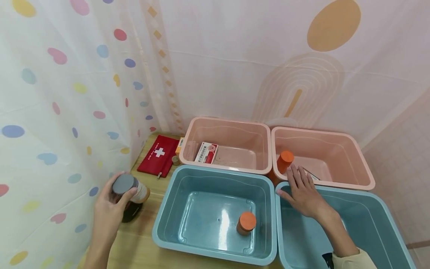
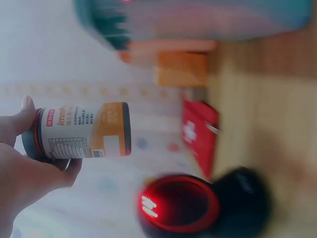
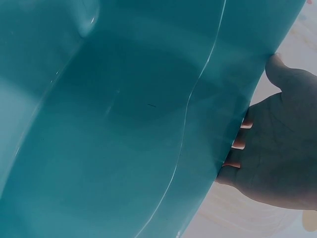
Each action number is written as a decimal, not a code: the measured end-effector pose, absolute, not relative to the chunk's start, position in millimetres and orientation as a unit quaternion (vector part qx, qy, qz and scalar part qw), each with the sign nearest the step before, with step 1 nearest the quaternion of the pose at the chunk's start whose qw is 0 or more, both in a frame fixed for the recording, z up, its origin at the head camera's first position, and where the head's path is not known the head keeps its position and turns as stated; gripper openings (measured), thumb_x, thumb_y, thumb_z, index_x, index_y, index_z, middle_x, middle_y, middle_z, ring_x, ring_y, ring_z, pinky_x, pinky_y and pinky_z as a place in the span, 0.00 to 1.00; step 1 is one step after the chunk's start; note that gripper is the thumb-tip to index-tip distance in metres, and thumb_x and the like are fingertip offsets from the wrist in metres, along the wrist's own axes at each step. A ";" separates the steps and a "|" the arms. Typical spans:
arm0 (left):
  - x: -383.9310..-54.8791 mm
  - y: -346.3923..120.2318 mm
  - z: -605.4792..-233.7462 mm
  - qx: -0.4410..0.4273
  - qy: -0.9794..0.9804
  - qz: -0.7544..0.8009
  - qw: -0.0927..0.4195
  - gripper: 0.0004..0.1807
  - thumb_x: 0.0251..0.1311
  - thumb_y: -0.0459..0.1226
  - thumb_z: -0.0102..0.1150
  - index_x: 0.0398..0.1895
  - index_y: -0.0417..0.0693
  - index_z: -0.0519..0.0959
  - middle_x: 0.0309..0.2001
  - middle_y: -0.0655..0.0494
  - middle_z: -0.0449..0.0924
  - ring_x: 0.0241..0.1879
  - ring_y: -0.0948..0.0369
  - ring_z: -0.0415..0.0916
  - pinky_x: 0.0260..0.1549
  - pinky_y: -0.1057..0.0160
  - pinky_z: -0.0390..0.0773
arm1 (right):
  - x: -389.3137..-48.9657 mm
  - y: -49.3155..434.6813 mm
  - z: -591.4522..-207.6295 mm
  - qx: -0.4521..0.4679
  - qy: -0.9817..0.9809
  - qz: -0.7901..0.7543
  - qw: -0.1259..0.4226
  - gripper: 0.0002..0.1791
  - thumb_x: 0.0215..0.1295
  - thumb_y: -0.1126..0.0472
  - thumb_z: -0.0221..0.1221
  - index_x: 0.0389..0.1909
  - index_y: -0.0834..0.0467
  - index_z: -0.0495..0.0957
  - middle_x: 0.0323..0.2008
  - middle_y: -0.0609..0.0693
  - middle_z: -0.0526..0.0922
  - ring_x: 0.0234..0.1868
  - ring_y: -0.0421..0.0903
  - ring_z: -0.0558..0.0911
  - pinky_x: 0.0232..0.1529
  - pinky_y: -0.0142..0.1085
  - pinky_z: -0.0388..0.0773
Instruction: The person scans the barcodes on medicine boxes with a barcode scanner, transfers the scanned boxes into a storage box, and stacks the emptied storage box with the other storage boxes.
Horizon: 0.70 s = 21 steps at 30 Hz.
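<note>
My left hand (image 1: 109,209) grips a supplement bottle (image 2: 84,131) by its dark grey lid end. The bottle has a white and orange label, and it is tilted in the head view. Close by it stands a black device (image 2: 242,196) with a glowing red ring, on the wooden table. On the right, my right hand (image 1: 307,194) lies with straight fingers over the meeting rims of the right pink bin (image 1: 349,140) and the right blue bin (image 1: 383,209). Beside its fingertips an orange-lidded bottle (image 1: 285,158) shows in the pink bin, partly hidden.
A white and red box (image 1: 206,152) sits in the left pink bin (image 1: 231,123). In the left blue bin (image 1: 215,252) stands another orange-lidded bottle (image 1: 246,221). A red first aid pouch (image 1: 158,155) and an orange box (image 1: 179,145) lie left of the bins. Patterned curtains hang behind.
</note>
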State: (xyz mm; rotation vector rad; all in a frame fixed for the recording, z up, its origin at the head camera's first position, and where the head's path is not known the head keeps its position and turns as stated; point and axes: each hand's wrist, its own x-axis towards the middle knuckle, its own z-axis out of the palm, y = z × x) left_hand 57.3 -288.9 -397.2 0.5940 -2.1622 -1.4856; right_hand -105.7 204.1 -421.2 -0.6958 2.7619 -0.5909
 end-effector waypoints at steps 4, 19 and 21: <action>27.2 -276.4 -364.0 0.111 -0.839 -0.491 0.209 0.35 0.69 0.28 0.72 0.78 0.45 0.73 0.69 0.62 0.80 0.64 0.74 0.76 0.62 0.84 0.71 | -106.4 208.4 -426.6 -0.249 0.938 -0.217 0.108 0.56 0.79 0.38 0.61 0.84 0.76 0.48 0.85 0.78 0.44 0.84 0.80 0.40 0.81 0.76 0.37; -144.6 -144.0 -309.2 -0.091 -0.830 -0.550 0.035 0.36 0.63 0.30 0.79 0.74 0.39 0.77 0.64 0.38 0.84 0.60 0.44 0.85 0.63 0.46 0.85 | -110.0 211.0 -432.5 -0.248 0.938 -0.213 0.112 0.56 0.78 0.40 0.61 0.85 0.75 0.47 0.85 0.78 0.44 0.85 0.79 0.39 0.81 0.76 0.36; -157.9 -121.4 -312.3 -0.106 -0.828 -0.550 0.012 0.36 0.64 0.30 0.78 0.75 0.39 0.76 0.66 0.38 0.83 0.61 0.45 0.84 0.63 0.48 0.85 | -110.5 210.5 -433.8 -0.246 0.941 -0.202 0.116 0.55 0.80 0.40 0.60 0.85 0.74 0.46 0.86 0.77 0.43 0.85 0.79 0.38 0.82 0.75 0.36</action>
